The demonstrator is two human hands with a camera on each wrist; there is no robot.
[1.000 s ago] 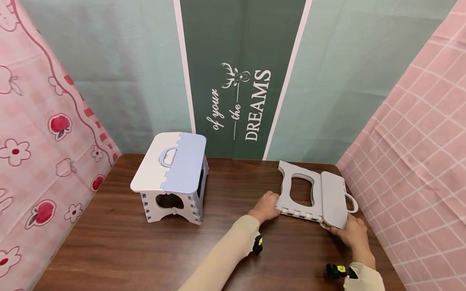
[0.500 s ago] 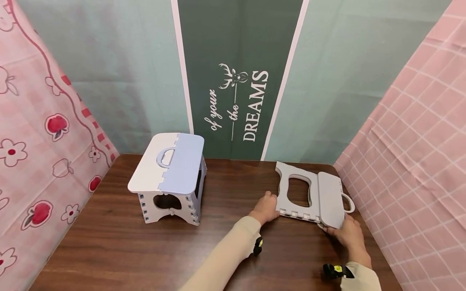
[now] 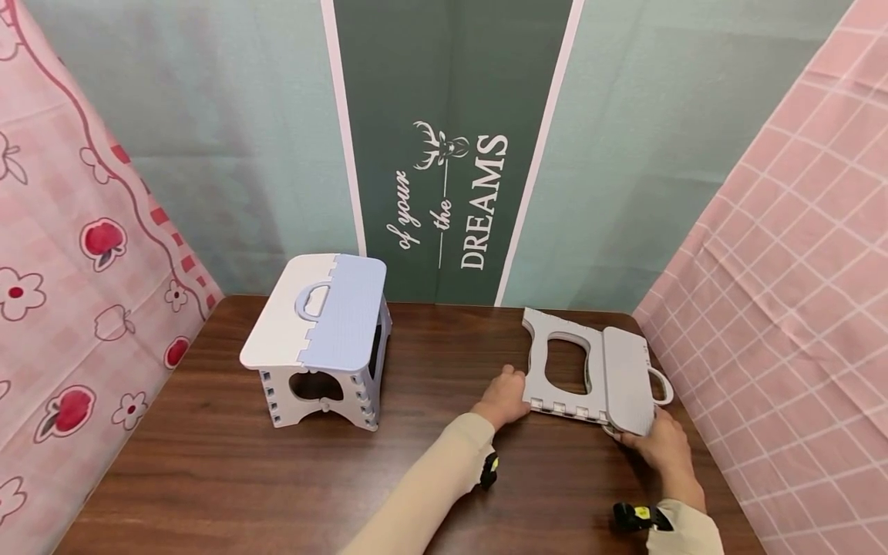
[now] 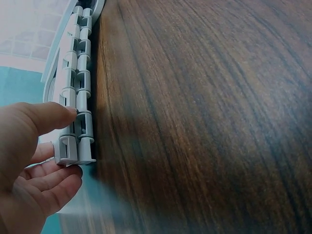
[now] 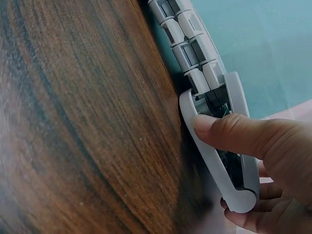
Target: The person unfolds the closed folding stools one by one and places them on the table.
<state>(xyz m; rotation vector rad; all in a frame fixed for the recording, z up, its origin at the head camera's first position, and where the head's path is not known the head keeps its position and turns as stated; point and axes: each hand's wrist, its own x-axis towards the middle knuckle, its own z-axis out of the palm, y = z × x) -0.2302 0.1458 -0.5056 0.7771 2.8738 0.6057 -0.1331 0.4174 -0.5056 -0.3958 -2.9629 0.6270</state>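
Note:
A folded plastic step stool (image 3: 627,378), pale grey-white, lies flat on the table at the right in the head view. Its left side is the leg frame with a large cutout, and its right side is the seat panel. At the left front corner my left hand (image 3: 502,397) holds the leg end, thumb on the hinged edge and fingers round the end in the left wrist view. My right hand (image 3: 667,451) grips the front end of the seat panel. In the right wrist view its thumb (image 5: 222,131) presses the rim, with fingers round the far side.
An unfolded step stool (image 3: 347,308), white and light blue, stands upright on the brown wooden table (image 3: 277,486) at the left. The folded stool's loop handle (image 3: 669,389) faces the pink checked cloth (image 3: 777,339) at right. A green cloth (image 3: 458,77) hangs behind.
The head view has shifted slightly, so everything sits a little further left in it. Both hands keep the same hold on the folded step stool.

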